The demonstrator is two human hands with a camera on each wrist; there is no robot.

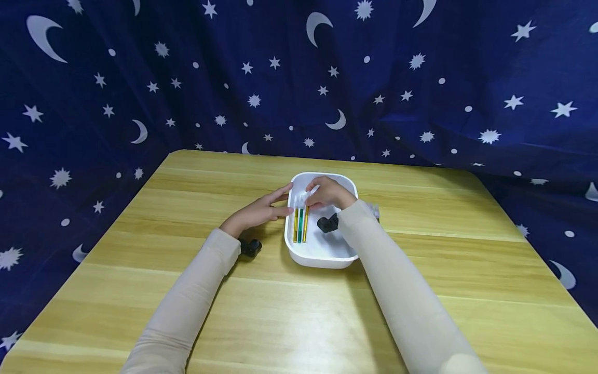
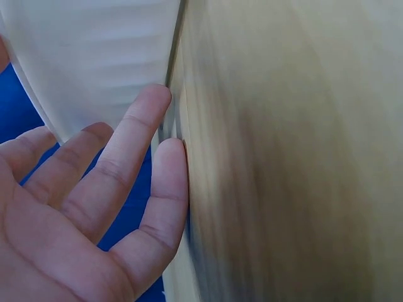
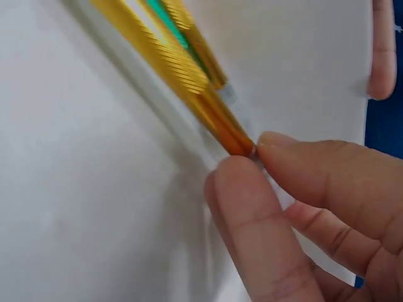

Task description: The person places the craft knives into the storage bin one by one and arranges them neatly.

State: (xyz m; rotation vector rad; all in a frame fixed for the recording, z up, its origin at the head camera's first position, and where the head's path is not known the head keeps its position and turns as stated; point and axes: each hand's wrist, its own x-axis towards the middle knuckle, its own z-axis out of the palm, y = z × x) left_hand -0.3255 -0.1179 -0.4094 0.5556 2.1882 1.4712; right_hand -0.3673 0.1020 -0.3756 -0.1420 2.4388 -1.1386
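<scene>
My right hand (image 1: pixel 328 192) reaches into a white plastic tub (image 1: pixel 327 262). Its thumb and fingertips pinch the far end of a slim gold craft knife (image 3: pixel 151 53) by its clear cap; the knurled metal handle points back toward me. Left of it in the tub lie a green craft knife (image 1: pixel 300 228) and another gold craft knife (image 1: pixel 295 228), side by side, their clear caps toward the far end. My left hand (image 1: pixel 259 210), fingers spread and fairly straight, rests its fingertips against the tub's left wall. Fingers partly hide the held cap.
The tub stands on a light wood table (image 1: pixel 280 311). Black wrist-camera mounts (image 1: pixel 250 248) sit at both wrists, the right one over the tub. Behind the table hangs a dark blue curtain (image 1: pixel 280 104) with stars and moons.
</scene>
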